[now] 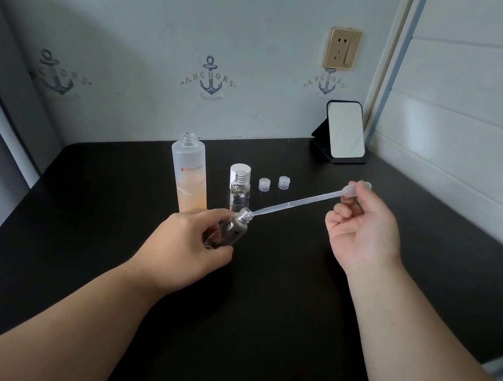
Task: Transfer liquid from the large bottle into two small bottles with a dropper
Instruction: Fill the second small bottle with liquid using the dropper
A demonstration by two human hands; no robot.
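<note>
Two hands work above a black desk (84, 218). Farthest left among the things stands the large bottle (189, 177), frosted, uncapped and upright, with peach-coloured liquid filling roughly its lower half. Just in front of it and slightly to the right, the left hand (189, 242) curls its fingers and thumb round a small clear bottle (229, 230), holding it tilted with its open neck pointing up and to the right. The tip of the dropper (299, 202) sits at that neck, and the translucent stem slants upward to the right. Behind the tilted bottle a second small bottle (239, 193) stands upright on the desk, uncapped, with clear contents, and a white cap (240, 169) stands just behind it. To the right of these, two small ribbed caps (264, 184) (284, 182) rest side by side on the desk, near each other but apart. Farther right, the right hand (362, 225) pinches the dropper's bulb between thumb and fingertips, palm turned upward, the other fingers curled. At the back right corner a small mirror (344, 132) leans on its dark stand.
</note>
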